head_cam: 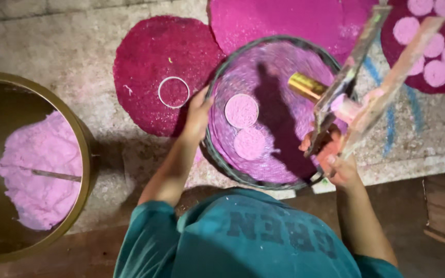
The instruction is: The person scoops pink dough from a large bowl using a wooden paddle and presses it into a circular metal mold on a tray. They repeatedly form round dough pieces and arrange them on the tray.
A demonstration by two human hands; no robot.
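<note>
A big brass basin of pale pink paste sits at the left. Centre, a round woven tray carries two pink discs – the left hand has its grip closed on the tray's rim. The right hand grips a wooden press over the tray's right edge – a metal ring lies beside.
</note>
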